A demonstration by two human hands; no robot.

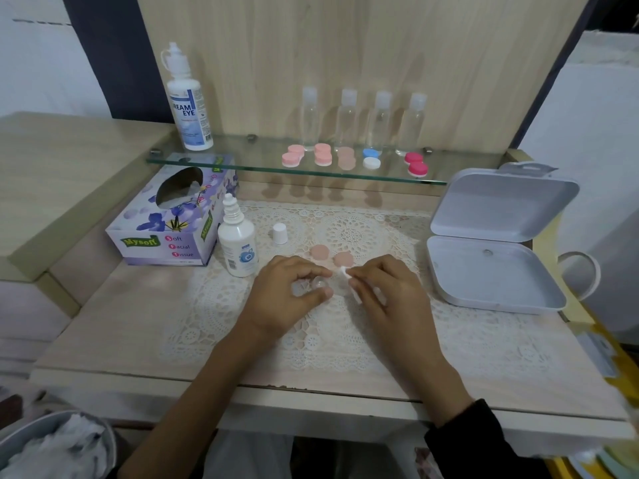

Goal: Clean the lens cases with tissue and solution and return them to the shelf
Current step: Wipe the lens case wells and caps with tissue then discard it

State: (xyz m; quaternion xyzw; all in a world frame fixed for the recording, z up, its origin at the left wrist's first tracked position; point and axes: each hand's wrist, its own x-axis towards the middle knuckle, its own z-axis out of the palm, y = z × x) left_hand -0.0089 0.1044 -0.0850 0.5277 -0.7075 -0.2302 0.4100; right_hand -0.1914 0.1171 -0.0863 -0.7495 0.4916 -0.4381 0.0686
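While left hand (288, 288) grips clear lens case (317, 283), right hand (383, 293) pinches tissue (345, 272) | peach caps (320, 252) just beyond hands

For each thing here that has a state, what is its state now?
Small bottle, uncapped, upright.
Cap, off, on the mat.
White box, lid open.
Held case, lids off, in left hand.
Lids, off, on the mat.
Tissue, pinched by right hand.
Shelf cases, lids on.
Clear bottles, capped.

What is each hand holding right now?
Left hand: fingers curled round the clear lens case.
Right hand: pinching a wad of tissue.
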